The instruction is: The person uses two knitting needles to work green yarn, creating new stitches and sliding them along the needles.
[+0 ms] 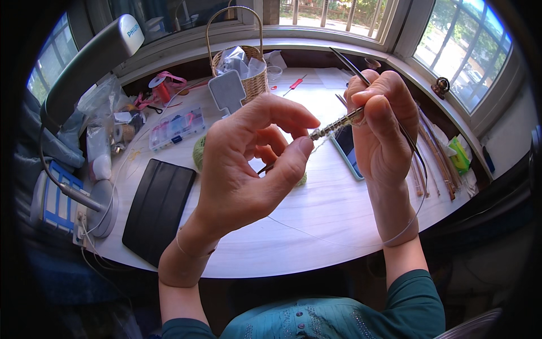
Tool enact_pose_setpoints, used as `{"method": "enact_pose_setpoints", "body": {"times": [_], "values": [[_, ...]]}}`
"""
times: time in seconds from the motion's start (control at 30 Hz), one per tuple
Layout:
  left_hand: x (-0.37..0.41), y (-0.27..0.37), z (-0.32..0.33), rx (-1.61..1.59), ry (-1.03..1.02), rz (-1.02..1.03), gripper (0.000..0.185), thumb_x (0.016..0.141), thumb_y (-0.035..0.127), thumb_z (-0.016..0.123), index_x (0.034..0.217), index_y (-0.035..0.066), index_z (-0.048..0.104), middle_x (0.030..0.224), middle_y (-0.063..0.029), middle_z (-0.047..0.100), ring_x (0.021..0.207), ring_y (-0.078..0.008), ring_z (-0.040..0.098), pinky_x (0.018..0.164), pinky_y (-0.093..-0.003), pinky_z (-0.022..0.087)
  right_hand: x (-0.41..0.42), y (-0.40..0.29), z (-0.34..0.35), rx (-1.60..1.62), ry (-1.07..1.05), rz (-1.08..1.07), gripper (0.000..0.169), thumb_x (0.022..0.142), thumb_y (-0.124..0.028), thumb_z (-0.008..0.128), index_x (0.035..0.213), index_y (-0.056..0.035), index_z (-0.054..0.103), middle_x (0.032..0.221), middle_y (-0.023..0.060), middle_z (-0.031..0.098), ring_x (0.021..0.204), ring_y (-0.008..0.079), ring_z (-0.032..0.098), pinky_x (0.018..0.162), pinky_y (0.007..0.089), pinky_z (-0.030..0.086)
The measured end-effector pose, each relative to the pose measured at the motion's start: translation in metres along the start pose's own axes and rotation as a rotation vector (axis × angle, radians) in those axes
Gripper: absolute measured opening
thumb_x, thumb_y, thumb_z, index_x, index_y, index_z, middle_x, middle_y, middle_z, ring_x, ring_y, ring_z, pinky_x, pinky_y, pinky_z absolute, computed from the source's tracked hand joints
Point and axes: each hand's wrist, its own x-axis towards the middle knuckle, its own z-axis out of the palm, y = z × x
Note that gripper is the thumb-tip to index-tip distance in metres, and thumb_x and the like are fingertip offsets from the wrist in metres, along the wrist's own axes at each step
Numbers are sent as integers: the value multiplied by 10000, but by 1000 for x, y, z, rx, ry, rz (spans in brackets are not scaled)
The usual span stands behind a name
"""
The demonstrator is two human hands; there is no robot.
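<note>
My left hand (250,169), in the middle of the view, pinches a metal knitting needle (336,124) between thumb and forefinger. Loops of thin light-green yarn are wound or cast along that needle. My right hand (383,127) grips its other visible end, the fingers hiding part of it. A second, dark needle (349,64) slants up and left out of the right hand. From the hands, a thin clear cable (322,242) droops in a loop above the desk. Behind my left hand sits a ball of green yarn (198,153), mostly hidden.
A black tablet case (159,207) and a desk lamp (89,70) stand left. Farther back are a clear organizer box (178,128), a red ribbon spool (160,90) and a wicker basket (256,87). A phone (345,152) lies behind my right hand; long needles (438,156) lie at right.
</note>
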Motion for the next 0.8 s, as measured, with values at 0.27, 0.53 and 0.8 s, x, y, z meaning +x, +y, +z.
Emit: {"method": "enact_pose_setpoints", "body": {"times": [0.27, 0.53, 0.8], "values": [[-3, 0, -2, 20, -117, -47, 99, 748, 27, 521, 841, -1, 538, 765, -71, 541, 641, -82, 553, 456, -158, 423, 0, 2, 0, -14, -8, -22, 144, 759, -159, 603, 757, -32, 537, 736, 57, 544, 650, 71, 509, 593, 181, 416], [-3, 0, 0, -80, -80, -70, 83, 753, 52, 507, 812, -3, 528, 646, -59, 530, 479, -42, 482, 409, -140, 379, -1, 3, 2, -36, -25, -42, 140, 757, -155, 605, 748, -29, 544, 717, 59, 553, 633, 67, 494, 570, 171, 401], [-2, 2, -1, -122, -74, -137, 94, 722, 23, 521, 816, 16, 523, 726, -42, 537, 536, -49, 519, 454, -149, 424, -1, 2, 2, -92, -33, -49, 148, 753, -163, 610, 743, -29, 548, 690, 54, 555, 616, 62, 473, 539, 177, 381]]}}
